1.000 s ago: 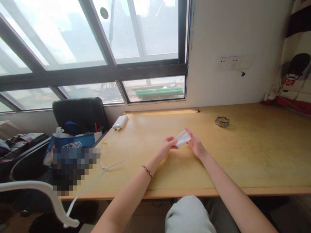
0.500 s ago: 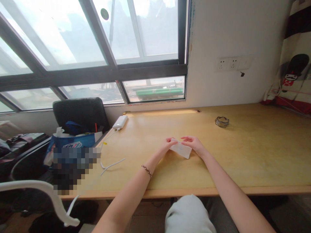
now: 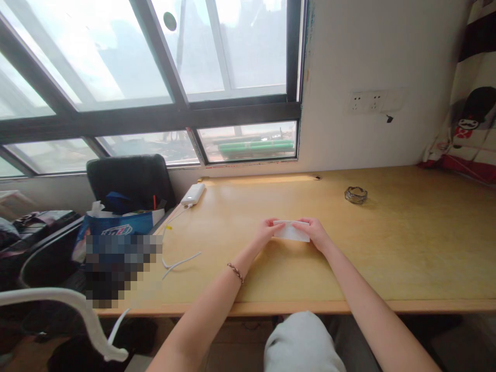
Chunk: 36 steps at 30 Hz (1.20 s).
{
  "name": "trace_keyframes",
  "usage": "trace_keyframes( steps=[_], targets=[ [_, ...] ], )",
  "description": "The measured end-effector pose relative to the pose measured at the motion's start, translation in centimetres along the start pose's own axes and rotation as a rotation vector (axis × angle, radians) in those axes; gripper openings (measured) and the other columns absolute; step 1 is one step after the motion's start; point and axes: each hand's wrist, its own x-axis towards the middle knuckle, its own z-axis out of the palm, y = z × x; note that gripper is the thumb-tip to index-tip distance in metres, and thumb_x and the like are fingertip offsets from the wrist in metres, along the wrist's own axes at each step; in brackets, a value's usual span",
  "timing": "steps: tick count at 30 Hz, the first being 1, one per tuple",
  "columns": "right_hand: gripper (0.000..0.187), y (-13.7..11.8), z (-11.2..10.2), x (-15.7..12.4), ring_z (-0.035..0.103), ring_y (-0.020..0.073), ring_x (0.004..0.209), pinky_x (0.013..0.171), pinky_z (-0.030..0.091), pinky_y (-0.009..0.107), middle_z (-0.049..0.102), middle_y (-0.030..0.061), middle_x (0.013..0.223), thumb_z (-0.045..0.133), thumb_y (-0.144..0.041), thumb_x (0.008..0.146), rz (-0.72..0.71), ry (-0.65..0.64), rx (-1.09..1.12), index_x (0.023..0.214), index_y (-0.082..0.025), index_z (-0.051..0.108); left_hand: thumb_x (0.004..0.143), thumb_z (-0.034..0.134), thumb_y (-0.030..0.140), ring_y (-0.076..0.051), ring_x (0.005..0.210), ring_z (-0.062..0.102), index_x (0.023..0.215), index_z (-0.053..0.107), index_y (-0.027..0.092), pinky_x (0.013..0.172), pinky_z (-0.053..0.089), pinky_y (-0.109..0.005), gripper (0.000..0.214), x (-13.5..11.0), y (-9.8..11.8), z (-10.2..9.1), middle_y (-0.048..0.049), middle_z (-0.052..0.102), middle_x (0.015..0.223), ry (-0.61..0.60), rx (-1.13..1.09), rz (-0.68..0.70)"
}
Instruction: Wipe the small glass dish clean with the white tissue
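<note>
A small white sheet, paper or tissue by its look (image 3: pixel 292 234), is stretched between my two hands just over the wooden table (image 3: pixel 406 248). My left hand (image 3: pixel 268 229) pinches its left end, thumb on the near face. At the right end my right hand (image 3: pixel 313 230) grips it in the same way, thumb pointing inward. The sheet's top edge runs nearly level, and its lower edge hangs free. Most fingertips are hidden behind the sheet. A braided bracelet (image 3: pixel 235 273) circles my left wrist.
On the table's far right lies a dark metal ring-shaped band (image 3: pixel 355 195). A white power bank (image 3: pixel 192 194) with a white cable (image 3: pixel 182 261) sits at the left edge. Beyond that edge are a black chair (image 3: pixel 132 178) and a blue bag (image 3: pixel 116 223). A white curved bar (image 3: pixel 83 315) rises at lower left.
The sheet hung slanted with a corner pointing down; now it is pulled level between my hands. My right hand's fingers have closed onto its right end.
</note>
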Motion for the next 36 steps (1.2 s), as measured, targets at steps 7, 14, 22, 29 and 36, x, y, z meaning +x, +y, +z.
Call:
trace_keyframes(
  steps=[7, 14, 22, 29, 36],
  targets=[
    [0.028, 0.6, -0.5, 0.7, 0.053, 0.0132, 0.049, 0.049, 0.04, 0.025, 0.06, 0.0007, 0.055, 0.066, -0.04, 0.053, -0.023, 0.148, 0.154, 0.064, -0.015, 0.063, 0.056, 0.068, 0.037, -0.01, 0.052, 0.052, 0.071, 0.058, 0.01, 0.047, 0.041, -0.02, 0.032, 0.2, -0.3, 0.3, -0.0033, 0.058, 0.061, -0.053, -0.123, -0.013],
    [0.031, 0.8, -0.5, 1.0, 0.053, 0.013, 0.048, 0.04, 0.04, 0.022, 0.06, 0.0008, 0.058, 0.059, -0.045, 0.06, 0.015, 0.25, 0.131, 0.072, -0.017, 0.062, 0.066, 0.06, 0.034, -0.007, 0.049, 0.049, 0.116, 0.047, 0.018, 0.051, 0.044, -0.022, 0.054, -0.1, -0.1, 0.0, -0.001, 0.056, 0.067, -0.133, -0.174, 0.09],
    [0.033, 1.4, -1.0, 1.3, 0.034, 0.0062, 0.033, 0.028, 0.025, 0.019, 0.046, -0.0028, 0.042, 0.054, -0.047, 0.065, -0.08, 0.288, 0.026, 0.065, -0.014, 0.06, 0.064, 0.049, 0.017, -0.007, 0.051, 0.045, 0.074, 0.067, 0.011, 0.051, 0.036, -0.021, 0.022, 0.3, -1.3, 0.0, -0.0036, 0.054, 0.06, -0.182, -0.113, 0.15],
    [0.037, 1.7, -1.3, 1.6, 0.032, 0.0051, 0.031, 0.027, 0.026, 0.019, 0.046, -0.0041, 0.044, 0.056, -0.045, 0.063, -0.066, 0.364, 0.033, 0.077, -0.012, 0.061, 0.062, 0.061, 0.025, -0.008, 0.061, 0.046, 0.09, 0.065, 0.012, 0.059, 0.037, -0.023, 0.032, 0.2, -0.8, 0.1, -0.008, 0.06, 0.088, -0.238, -0.085, 0.136],
    [0.029, 1.2, -1.3, 1.3, 0.025, 0.0015, 0.03, 0.029, 0.021, 0.016, 0.044, -0.0061, 0.043, 0.058, -0.039, 0.063, -0.005, 0.293, 0.275, 0.072, -0.012, 0.059, 0.056, 0.068, 0.023, -0.008, 0.064, 0.046, 0.104, 0.059, 0.014, 0.059, 0.036, -0.022, 0.049, 0.2, -0.8, -0.2, -0.0088, 0.059, 0.093, -0.319, -0.1, 0.111]
  ],
)
